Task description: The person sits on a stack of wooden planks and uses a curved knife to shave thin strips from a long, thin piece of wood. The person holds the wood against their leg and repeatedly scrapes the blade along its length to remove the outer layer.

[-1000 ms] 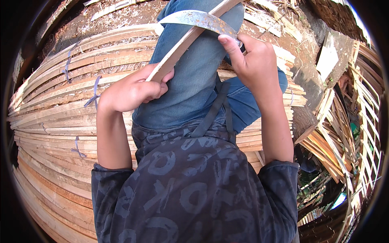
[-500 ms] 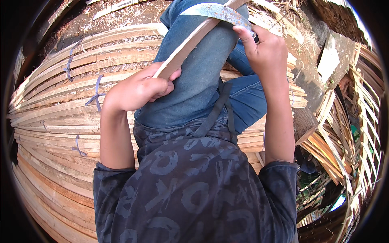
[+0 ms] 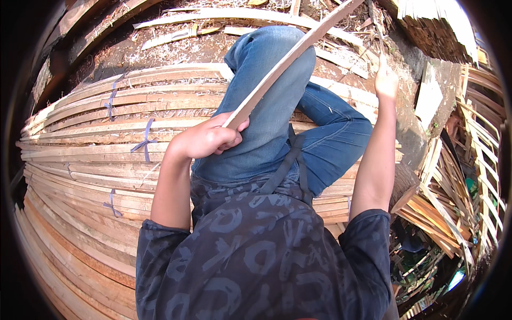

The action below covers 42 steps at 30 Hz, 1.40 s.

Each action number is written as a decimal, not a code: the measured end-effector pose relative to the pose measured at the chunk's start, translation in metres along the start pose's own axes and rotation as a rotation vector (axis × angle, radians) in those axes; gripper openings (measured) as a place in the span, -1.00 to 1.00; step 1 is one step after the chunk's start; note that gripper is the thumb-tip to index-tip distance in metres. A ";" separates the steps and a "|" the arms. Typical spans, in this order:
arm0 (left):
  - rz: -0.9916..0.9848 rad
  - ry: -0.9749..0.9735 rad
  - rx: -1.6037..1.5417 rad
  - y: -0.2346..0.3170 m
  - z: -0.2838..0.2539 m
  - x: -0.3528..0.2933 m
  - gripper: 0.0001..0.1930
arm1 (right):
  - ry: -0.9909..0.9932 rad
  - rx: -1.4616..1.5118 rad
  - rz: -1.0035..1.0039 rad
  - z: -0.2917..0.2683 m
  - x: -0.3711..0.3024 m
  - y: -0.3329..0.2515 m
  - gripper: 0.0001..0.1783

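Note:
My left hand (image 3: 210,136) is closed round the near end of a long, flat wooden strip (image 3: 288,64). The strip slants up and away to the right, over my jeans-clad knee (image 3: 277,40), and its far end runs out at the top of the view. Stretched forward on the right, my right hand (image 3: 386,82) grips a curved knife (image 3: 380,33). Its blade is seen almost edge-on, thin and apart from the strip; the handle is hidden in the fist.
Bundles of wooden strips (image 3: 90,138), tied with purple bands (image 3: 144,143), spread to the left and under me. Shavings and loose offcuts (image 3: 176,38) litter the ground ahead. A log end (image 3: 404,186) and split slats (image 3: 432,224) lie at the right.
My right hand has swung forward and right, taking the curved knife off the strip. My left hand still holds the strip, and the whole view has shifted somewhat.

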<state>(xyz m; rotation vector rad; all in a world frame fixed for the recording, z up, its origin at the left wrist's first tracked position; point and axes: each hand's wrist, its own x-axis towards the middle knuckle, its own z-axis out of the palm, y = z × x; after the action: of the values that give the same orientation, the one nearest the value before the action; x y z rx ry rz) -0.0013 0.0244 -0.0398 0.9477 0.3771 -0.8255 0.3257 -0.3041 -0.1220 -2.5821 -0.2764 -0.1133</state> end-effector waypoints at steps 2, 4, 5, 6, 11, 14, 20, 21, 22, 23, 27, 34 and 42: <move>0.012 -0.011 -0.047 -0.010 -0.005 -0.001 -0.79 | -0.092 -0.129 0.141 -0.024 -0.005 0.051 -0.46; 0.026 -0.021 -0.063 -0.013 -0.009 -0.004 -0.85 | -0.240 -0.190 0.234 -0.045 -0.033 0.050 -0.43; 0.028 -0.015 -0.060 -0.013 -0.009 -0.006 -0.85 | -0.254 -0.128 0.277 -0.047 -0.052 0.025 -0.36; 0.025 -0.027 -0.049 -0.011 -0.008 -0.006 -0.85 | -0.219 -0.031 0.221 -0.044 -0.074 0.028 -0.30; -0.046 0.010 -0.012 0.006 0.001 -0.001 -0.75 | -0.291 0.204 0.188 -0.025 -0.124 -0.023 -0.28; -0.065 0.001 0.001 0.007 -0.002 0.000 -0.75 | -0.358 0.224 0.035 -0.026 -0.125 -0.093 -0.32; -0.051 0.110 0.095 0.008 0.009 -0.001 -0.78 | -0.409 0.003 -0.299 -0.022 -0.101 -0.160 -0.27; -0.049 0.125 0.089 0.008 0.010 -0.001 -0.75 | -0.399 -0.040 -0.330 -0.019 -0.095 -0.160 -0.27; -0.048 0.142 0.090 0.011 0.013 -0.002 -0.74 | -0.390 -0.083 -0.362 -0.015 -0.090 -0.159 -0.26; -0.046 0.138 0.085 0.013 0.013 -0.001 -0.74 | -0.358 -0.098 -0.386 -0.012 -0.086 -0.158 -0.26; -0.035 0.107 0.053 0.015 0.010 0.002 -0.73 | -0.248 -0.186 -0.475 0.000 -0.070 -0.143 -0.27; -0.009 0.042 0.011 0.005 0.004 0.002 -0.72 | -0.243 -0.108 0.134 -0.009 0.010 -0.064 -0.21; 0.013 0.072 0.054 -0.001 -0.003 -0.007 -0.78 | -0.264 -0.206 0.283 -0.044 -0.085 0.084 -0.22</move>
<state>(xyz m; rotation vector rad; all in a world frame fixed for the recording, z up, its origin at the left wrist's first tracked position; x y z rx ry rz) -0.0061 0.0296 -0.0371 1.0313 0.4125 -0.7948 0.2597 -0.4116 -0.1386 -2.8101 0.0102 0.3190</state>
